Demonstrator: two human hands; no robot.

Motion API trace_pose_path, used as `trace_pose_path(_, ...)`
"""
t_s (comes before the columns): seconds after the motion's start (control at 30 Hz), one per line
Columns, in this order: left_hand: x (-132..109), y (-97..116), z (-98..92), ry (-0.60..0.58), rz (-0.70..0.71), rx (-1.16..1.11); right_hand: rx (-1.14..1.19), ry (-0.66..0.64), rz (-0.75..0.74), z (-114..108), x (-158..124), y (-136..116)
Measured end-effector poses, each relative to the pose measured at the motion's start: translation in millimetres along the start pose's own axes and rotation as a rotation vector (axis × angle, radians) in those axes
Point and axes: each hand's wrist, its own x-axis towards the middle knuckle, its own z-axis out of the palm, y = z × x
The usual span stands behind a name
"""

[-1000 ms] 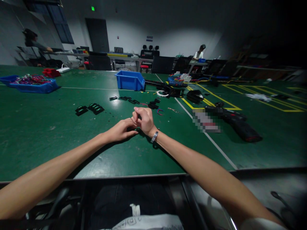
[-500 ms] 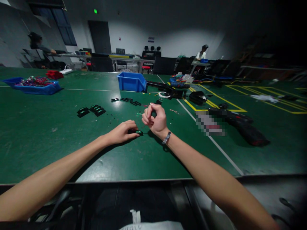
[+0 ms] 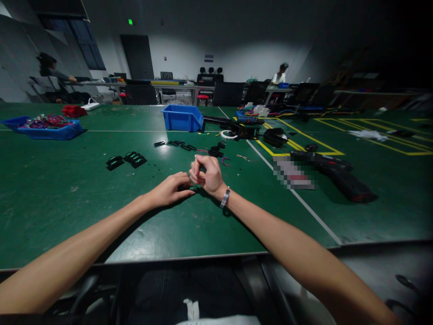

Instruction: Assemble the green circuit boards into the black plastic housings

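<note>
On the green table point(image 3: 162, 239), my left hand point(image 3: 171, 188) is closed on a small black part with a green board point(image 3: 194, 188), pressing it near the tabletop. My right hand point(image 3: 207, 175) is raised just beside it, fingers curled in a pinch; what they hold is too small to make out. Several black parts with green boards point(image 3: 134, 158) lie to the left. Beyond my hands are black frames point(image 3: 176, 143), a dark part point(image 3: 215, 151) and short red and blue wires point(image 3: 226, 161).
A blue bin point(image 3: 182, 119) stands at the back. Far left, a blue tray point(image 3: 61, 131) holds coloured wire bundles. At right lie a black power tool point(image 3: 338, 174) and a blurred packet point(image 3: 292, 174). Two people sit at distant tables.
My right hand has moved left and slightly down, closer to my left hand. The dark part and the red and blue wires behind it now show more. The camera view has shifted slightly.
</note>
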Motion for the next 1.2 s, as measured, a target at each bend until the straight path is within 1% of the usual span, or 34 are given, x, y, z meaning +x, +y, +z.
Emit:
trace_pose_path(0.17, -0.9, 0.0, 1.1, 0.020, 0.058, -0.044, -0.084, -0.059, -0.021, 3.9, -4.0, 0.8)
trace_pose_path(0.33, -1.4, -0.9, 2.9, 0.044, 0.058, -0.057, -0.151, -0.092, -0.036, 7.2, -7.5, 0.9)
trace_pose_path(0.4, -1.2, -0.3, 2.4, 0.036, 0.045, -0.051, -0.122, -0.083, -0.033, 6.1, -6.5, 0.9)
trace_pose_path(0.57, -0.3, 0.8, 1.0, 0.029, 0.013, 0.003, 0.028, -0.017, -0.031, 0.6, -1.0, 0.4)
trace_pose_path(0.67, -0.1, 0.4, 1.0, 0.017, 0.000, 0.016, 0.064, -0.012, -0.049, 1.3, 0.5, -0.2)
trace_pose_path(0.97, 0.2, -0.1, 1.3, 0.040, 0.050, -0.039, -0.010, -0.018, 0.007, 5.8, 1.3, 3.8)
trace_pose_path(1.07, -0.7, -1.4, 2.1, 0.046, 0.044, -0.033, -0.025, -0.019, 0.005, 6.4, 3.1, 3.9)
trace_pose_path(1.2, -1.8, -2.4, 3.0, 0.062, 0.050, -0.027, -0.104, -0.012, -0.009, 9.7, 3.2, 5.1)
